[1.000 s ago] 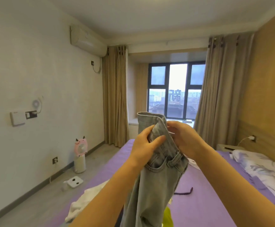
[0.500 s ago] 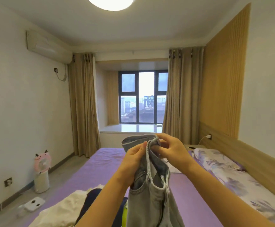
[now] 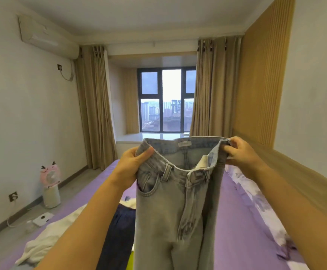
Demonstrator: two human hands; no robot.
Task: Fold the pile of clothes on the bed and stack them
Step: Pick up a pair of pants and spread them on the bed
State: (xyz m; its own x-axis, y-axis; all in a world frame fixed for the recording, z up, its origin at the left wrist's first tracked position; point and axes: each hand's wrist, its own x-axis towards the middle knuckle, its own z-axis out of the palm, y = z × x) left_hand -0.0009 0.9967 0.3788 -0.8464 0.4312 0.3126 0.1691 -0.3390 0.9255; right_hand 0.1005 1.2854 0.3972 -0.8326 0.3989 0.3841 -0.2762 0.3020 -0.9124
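While you are standing at the foot of the bed, you are holding up a pair of light grey jeans by the waistband, spread wide open in front of you. Your left hand is gripping the left end of the waistband, thumb lying over the denim; your right hand is pinching the right end, fingers curled round the edge. The legs are hanging straight down over the purple sheet. Below your left arm, a white garment and a dark navy garment are lying crumpled on the bed, touching each other. A floral pillow is lying along the right side, and a pink fan is standing on the floor by the wall.
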